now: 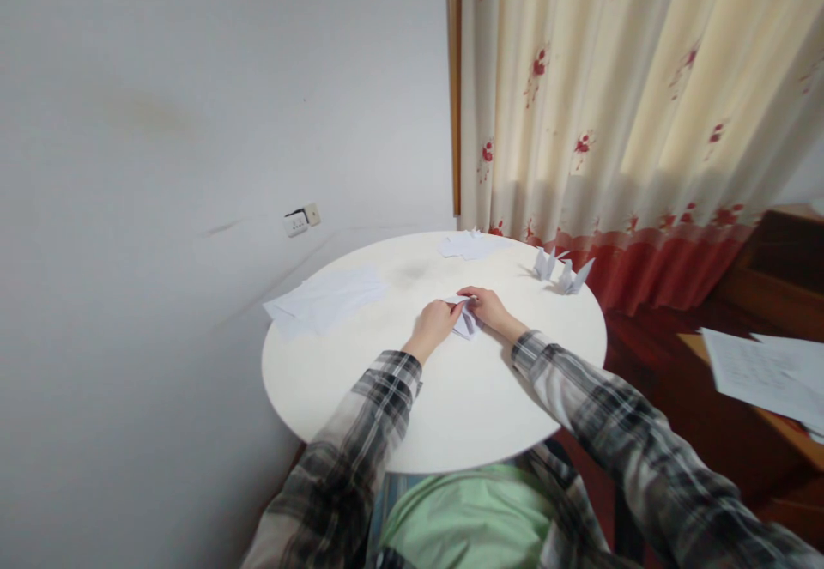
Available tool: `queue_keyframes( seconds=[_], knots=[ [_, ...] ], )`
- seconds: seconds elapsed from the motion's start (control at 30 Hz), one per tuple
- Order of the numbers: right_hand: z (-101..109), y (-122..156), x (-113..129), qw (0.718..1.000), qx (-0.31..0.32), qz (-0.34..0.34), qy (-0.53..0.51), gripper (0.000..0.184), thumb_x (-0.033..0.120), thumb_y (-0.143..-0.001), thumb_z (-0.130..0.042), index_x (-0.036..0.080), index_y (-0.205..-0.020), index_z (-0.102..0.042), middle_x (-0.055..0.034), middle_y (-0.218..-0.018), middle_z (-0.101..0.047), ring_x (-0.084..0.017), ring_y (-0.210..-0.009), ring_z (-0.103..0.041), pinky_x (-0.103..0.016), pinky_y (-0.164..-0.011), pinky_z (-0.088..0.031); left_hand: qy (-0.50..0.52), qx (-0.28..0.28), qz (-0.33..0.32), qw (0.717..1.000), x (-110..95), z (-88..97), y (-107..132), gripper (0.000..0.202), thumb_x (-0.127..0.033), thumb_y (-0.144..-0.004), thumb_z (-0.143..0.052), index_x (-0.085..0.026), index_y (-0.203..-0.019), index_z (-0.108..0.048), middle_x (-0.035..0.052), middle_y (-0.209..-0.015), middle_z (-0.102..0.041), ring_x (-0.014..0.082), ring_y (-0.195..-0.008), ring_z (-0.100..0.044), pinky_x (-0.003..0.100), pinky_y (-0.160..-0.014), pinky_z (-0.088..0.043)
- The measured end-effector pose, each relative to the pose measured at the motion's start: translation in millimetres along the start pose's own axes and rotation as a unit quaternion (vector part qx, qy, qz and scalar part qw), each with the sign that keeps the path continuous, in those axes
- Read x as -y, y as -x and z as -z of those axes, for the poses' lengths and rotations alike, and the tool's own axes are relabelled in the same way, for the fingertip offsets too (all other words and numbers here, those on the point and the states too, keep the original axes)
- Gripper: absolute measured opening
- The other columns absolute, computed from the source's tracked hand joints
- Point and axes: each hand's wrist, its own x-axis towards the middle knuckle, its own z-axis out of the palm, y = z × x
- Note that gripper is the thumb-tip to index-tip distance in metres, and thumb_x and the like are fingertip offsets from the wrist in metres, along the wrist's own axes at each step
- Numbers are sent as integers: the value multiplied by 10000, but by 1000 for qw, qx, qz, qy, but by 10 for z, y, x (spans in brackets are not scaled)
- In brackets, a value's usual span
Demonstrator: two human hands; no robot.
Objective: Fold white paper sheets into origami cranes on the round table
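Note:
Between my two hands, low over the middle of the round white table (360, 389), is a small piece of folded white paper (466, 323). My left hand (438, 325) pinches its left side with thumb and fingers. On the upper right side, my right hand (487, 306) has its fingers closed on the same paper. The paper's lower folds show between the hands, while its top part is partly covered by fingers. Two folded paper cranes stand at the table's right edge, a rear paper crane (544, 265) and a nearer paper crane (575, 277).
Loose white sheets (328, 299) lie at the table's left, and more paper pieces (469, 245) at its far edge. A wall with a socket (296, 224) borders the left. Behind hangs a flowered curtain (579, 123). Written papers (766, 376) rest on furniture at right.

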Motion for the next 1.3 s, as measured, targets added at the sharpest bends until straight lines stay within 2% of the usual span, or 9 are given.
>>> queue_keyframes(
  seconds=[0.2,0.33,0.47,0.73,0.87,1.03,1.3],
  knots=[
    [4,6,4,1000,1,-8,5,402,3,-646,-470,190,-955,-647,-26,-977,-677,-155,-876,-599,-262,-837,-428,8,-40,-34,999,-25,65,24,379,-402,-882,-338,-187,-887,-649,73,-889,-668,165,-831,-610,247,-751,-434],
    [-4,-1,-30,1000,2,-10,4,377,29,-651,-484,189,-956,-639,-24,-962,-678,-151,-839,-595,-249,-798,-435,23,-93,-68,993,-40,94,29,193,-265,-837,-432,-183,-911,-591,52,-924,-624,152,-864,-570,250,-785,-428],
    [-22,-10,-69,1000,3,-15,9,358,50,-650,-497,176,-955,-636,-33,-925,-678,-145,-777,-592,-240,-750,-440,31,-146,-99,984,-14,77,0,162,-151,-769,-481,-168,-918,-540,58,-929,-595,177,-924,-517,301,-844,-412],
    [-19,-3,-70,999,7,-31,22,353,67,-663,-519,167,-986,-621,-43,-934,-671,-142,-770,-581,-235,-739,-432,38,-224,-65,972,52,53,-45,196,-134,-741,-508,-153,-934,-486,68,-950,-546,198,-947,-473,344,-858,-403],
    [-22,-4,-73,999,9,-36,28,344,73,-666,-523,185,-975,-627,-31,-924,-675,-144,-774,-580,-238,-739,-428,39,-234,-87,967,39,75,-31,217,-119,-740,-504,-164,-953,-499,69,-984,-534,208,-980,-455,358,-889,-389],
    [-18,-11,-71,998,14,-38,39,344,79,-667,-524,185,-978,-628,-32,-919,-676,-145,-770,-580,-229,-717,-420,37,-253,-79,964,36,74,-18,267,-113,-753,-480,-167,-1010,-526,96,-1120,-490,224,-1067,-423,376,-936,-372],
    [24,0,-7,997,24,-52,46,242,112,-678,-536,169,-893,-631,-27,-835,-670,-132,-707,-553,-215,-670,-396,53,-236,-89,966,84,11,-43,385,-96,-765,-435,-163,-1139,-496,105,-1214,-478,219,-1139,-402,402,-989,-348]
  ],
)
